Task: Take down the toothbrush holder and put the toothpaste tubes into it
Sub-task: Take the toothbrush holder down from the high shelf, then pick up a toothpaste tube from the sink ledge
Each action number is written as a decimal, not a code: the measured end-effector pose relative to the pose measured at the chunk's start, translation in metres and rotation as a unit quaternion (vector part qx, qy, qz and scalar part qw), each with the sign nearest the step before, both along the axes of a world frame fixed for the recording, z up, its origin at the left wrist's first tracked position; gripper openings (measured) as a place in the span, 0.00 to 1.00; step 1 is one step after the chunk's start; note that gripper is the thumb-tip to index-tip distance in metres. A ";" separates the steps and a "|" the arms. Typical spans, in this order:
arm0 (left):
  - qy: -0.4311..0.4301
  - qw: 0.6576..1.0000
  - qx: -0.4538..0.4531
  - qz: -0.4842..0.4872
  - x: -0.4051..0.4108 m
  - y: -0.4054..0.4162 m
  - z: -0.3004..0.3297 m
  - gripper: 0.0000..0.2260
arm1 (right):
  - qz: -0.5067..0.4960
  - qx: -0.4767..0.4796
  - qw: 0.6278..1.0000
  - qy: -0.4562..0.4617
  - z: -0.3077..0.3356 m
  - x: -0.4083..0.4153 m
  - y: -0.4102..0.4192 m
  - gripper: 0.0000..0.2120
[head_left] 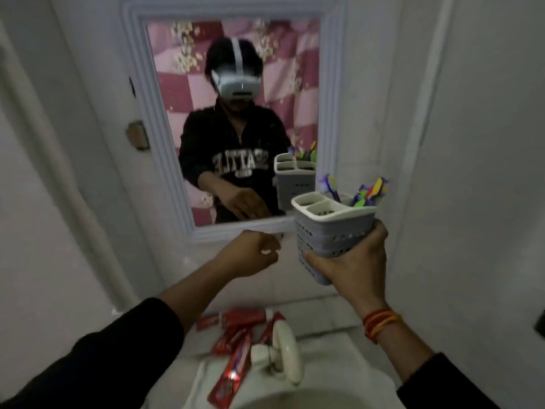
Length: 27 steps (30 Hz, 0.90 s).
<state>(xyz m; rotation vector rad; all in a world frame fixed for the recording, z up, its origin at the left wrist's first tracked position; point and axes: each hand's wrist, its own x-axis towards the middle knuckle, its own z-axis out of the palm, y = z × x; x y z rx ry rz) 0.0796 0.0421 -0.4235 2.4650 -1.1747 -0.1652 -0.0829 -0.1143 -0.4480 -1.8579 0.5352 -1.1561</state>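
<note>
My right hand grips a grey perforated toothbrush holder with a white rim, held upright in the air in front of the mirror's lower right corner. Colourful toothbrushes stick out of its back compartments; the front compartments look empty. My left hand hovers just left of the holder, fingers loosely curled, holding nothing. Several red toothpaste tubes lie scattered on the sink ledge below, left of the tap.
A white-framed mirror hangs on the wall ahead and reflects a person and the holder. A white tap stands on the white basin below my arms. Pale walls close in on both sides.
</note>
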 end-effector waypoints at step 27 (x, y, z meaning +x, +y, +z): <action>0.068 0.988 -0.076 0.114 0.005 -0.049 -0.157 0.15 | 0.094 0.252 0.957 0.112 -0.261 -0.051 0.023 0.59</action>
